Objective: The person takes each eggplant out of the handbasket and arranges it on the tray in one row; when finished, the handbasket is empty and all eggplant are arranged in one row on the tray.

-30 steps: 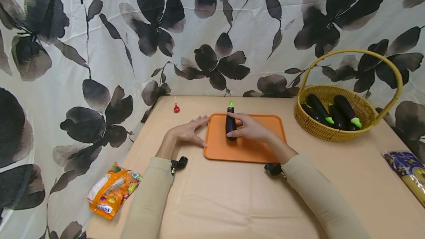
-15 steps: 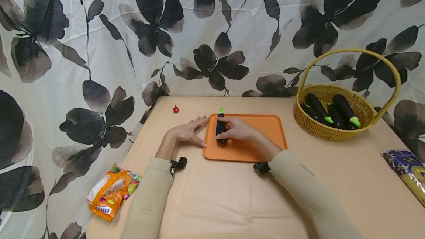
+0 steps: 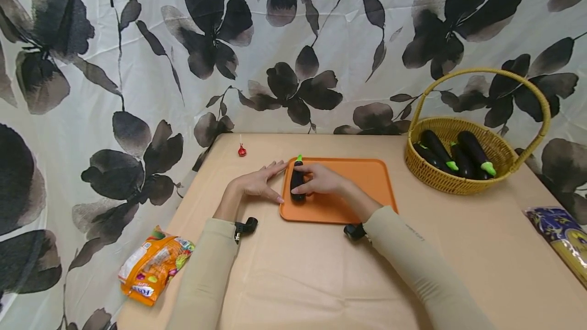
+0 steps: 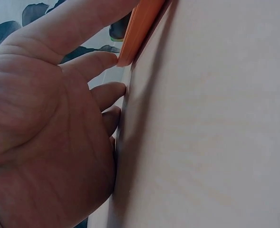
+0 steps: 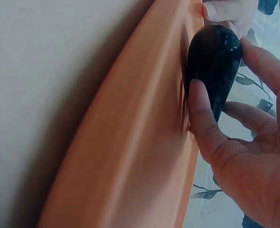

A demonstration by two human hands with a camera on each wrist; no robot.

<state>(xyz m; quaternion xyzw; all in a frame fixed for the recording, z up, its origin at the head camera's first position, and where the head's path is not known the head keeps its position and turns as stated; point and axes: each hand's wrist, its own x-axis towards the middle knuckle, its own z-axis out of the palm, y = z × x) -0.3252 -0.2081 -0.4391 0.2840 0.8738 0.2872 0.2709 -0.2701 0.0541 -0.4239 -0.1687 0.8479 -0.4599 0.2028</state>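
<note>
A dark purple eggplant with a green stem lies near the left end of the orange tray, stem pointing away. My right hand holds it from the right side; in the right wrist view the thumb and fingers grip the glossy eggplant close to the tray surface. At the tray's left edge my left hand rests on the table, fingers spread and touching the rim. The left wrist view shows the palm of the left hand and a corner of the tray.
Several eggplants lie in a wicker basket with a tall handle at the right. An orange snack bag sits at the left front, a blue and gold packet at the right edge. A small red ornament lies at the back left.
My right hand has moved left and slightly toward me with the eggplant, from the tray's left-middle to near its left edge. The left hand has stayed in place.
</note>
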